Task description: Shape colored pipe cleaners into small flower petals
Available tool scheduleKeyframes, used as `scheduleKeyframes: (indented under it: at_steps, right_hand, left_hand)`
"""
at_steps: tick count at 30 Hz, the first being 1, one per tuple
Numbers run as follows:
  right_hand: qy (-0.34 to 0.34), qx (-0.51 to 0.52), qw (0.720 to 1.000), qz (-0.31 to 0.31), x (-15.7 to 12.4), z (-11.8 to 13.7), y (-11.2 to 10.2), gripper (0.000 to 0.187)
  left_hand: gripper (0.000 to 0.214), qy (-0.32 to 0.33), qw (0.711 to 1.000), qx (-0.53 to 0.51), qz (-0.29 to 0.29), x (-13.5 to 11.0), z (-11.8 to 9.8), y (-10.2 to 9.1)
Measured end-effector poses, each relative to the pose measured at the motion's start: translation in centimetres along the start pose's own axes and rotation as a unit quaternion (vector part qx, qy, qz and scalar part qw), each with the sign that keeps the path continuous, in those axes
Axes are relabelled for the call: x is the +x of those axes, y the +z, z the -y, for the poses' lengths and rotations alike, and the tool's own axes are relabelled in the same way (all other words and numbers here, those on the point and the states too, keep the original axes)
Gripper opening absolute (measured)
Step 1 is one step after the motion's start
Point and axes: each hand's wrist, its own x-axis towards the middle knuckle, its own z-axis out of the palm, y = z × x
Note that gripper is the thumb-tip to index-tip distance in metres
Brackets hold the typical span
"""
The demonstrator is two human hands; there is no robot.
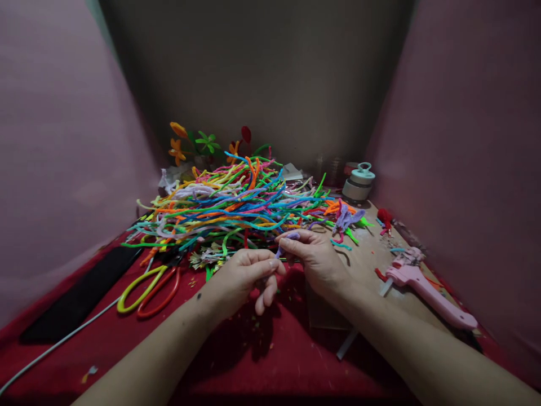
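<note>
Between my two hands is a short purple pipe cleaner (290, 237), bent at its upper end. My right hand (318, 260) pinches its top part between thumb and fingers. My left hand (253, 276) grips the lower end with thumb and forefinger, its other fingers curled loosely below. Just beyond the hands lies a large heap of multicoloured pipe cleaners (236, 206). A bunched purple pipe-cleaner piece (347, 217) rests to the right of the heap.
On the right, a pink glue gun (435, 293) lies on a brown board (363, 265). Scissors with yellow and red handles (158, 290) are at left, beside a black strip (84, 293) and a white cable (63, 341). Pipe-cleaner flowers (207, 142) and a lidded jar (359, 183) stand behind.
</note>
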Motion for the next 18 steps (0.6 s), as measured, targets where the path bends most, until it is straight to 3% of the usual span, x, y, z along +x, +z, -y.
scheduleKeyframes:
  at_steps: [5,9,11,14,16,18]
  right_hand:
    - [-0.005,-0.007,1.0,-0.018,-0.1,0.2,0.0,0.018]
    - [-0.026,-0.022,0.999,-0.008,-0.1,0.9,0.1,0.021]
    - [-0.037,-0.017,0.999,-0.009,-0.1,1.1,0.1,0.024]
    - [-0.021,0.009,1.0,-0.014,-0.2,0.9,0.2,0.032]
    - [0.009,-0.009,1.0,-0.009,-0.2,0.5,0.2,0.031]
    - [0.026,-0.098,0.995,0.022,-0.3,0.1,0.2,0.024]
  left_hand:
    - [0.02,0.003,0.991,-0.12,0.052,0.2,0.4,0.0]
    - [0.015,0.008,0.99,-0.138,0.03,0.4,0.6,-0.3]
    - [0.013,0.016,0.995,-0.099,-0.003,0.4,0.5,-0.6]
    - [0.015,0.089,0.99,0.004,-0.11,0.2,0.0,-1.1]
    - [0.016,0.152,0.967,0.084,-0.187,0.2,-0.8,-1.2]
    - [0.016,0.195,0.939,0.163,-0.231,0.4,-2.1,-0.9]
